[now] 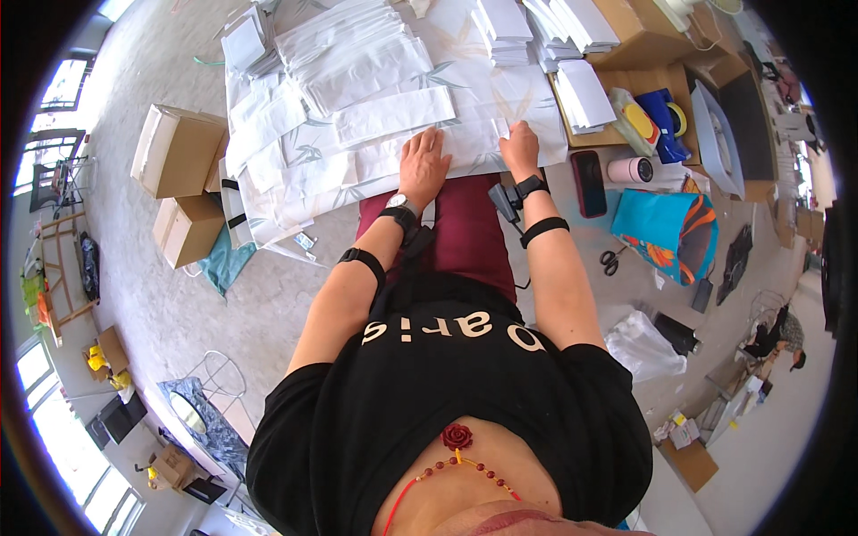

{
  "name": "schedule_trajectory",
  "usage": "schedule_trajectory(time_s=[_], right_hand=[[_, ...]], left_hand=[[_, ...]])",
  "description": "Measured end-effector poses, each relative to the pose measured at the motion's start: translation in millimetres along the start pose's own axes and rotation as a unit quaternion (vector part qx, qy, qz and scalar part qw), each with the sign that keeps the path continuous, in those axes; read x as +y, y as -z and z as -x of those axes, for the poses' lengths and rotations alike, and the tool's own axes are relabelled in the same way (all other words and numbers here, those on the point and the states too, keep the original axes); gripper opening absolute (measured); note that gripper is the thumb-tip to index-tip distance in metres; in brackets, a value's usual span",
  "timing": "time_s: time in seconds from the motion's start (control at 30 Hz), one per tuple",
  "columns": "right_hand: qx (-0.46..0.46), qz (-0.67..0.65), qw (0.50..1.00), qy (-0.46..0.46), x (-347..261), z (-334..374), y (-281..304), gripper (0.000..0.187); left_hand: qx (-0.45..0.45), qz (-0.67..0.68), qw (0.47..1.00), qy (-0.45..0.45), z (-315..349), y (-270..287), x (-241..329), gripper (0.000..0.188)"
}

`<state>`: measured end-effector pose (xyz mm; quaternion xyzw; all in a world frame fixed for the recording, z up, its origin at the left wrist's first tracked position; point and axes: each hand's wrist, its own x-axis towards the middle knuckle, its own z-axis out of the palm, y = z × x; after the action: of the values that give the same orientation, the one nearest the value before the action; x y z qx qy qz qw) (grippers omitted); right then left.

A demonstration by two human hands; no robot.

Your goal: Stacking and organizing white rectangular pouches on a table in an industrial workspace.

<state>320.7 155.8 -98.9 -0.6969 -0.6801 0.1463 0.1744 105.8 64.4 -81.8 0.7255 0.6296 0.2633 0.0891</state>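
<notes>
My left hand lies flat at the near edge of the table, fingers stretched out on the patterned white cloth. Just beyond its fingertips is a flat white paper sleeve. My right hand is closed in a pinch to the right of it, with a small white slip at its fingertips. Farther back, a spread pile of white sleeves covers the left and middle of the table. Stacks of folded white paper stand at the far right.
Right of the table are an open cardboard box, a phone, a pink cup and a blue patterned bag. Scissors lie below these. Cardboard boxes stand to the left. Another person is far off at right.
</notes>
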Motion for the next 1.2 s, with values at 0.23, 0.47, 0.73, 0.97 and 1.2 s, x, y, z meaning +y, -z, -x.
schedule_trajectory(time_s=[0.23,0.47,0.73,0.97,1.2], right_hand=[[-0.059,-0.107,0.989,-0.086,12,-4,5,0.025],[0.027,-0.223,0.974,-0.010,-39,22,38,0.021],[0.025,-0.282,0.955,0.088,-93,50,50,0.013],[0.048,-0.307,0.944,0.112,-112,59,32,0.014],[0.059,-0.301,0.939,0.152,-133,67,14,0.015]], left_hand=[[-0.014,0.008,1.000,0.017,-1,-1,4,0.052],[-0.004,-0.011,0.999,0.031,0,0,6,0.053],[0.000,-0.022,0.999,0.029,-3,-2,10,0.053],[0.011,-0.005,1.000,0.010,-1,1,7,0.051],[0.027,0.411,0.873,0.262,11,10,-35,0.042]])
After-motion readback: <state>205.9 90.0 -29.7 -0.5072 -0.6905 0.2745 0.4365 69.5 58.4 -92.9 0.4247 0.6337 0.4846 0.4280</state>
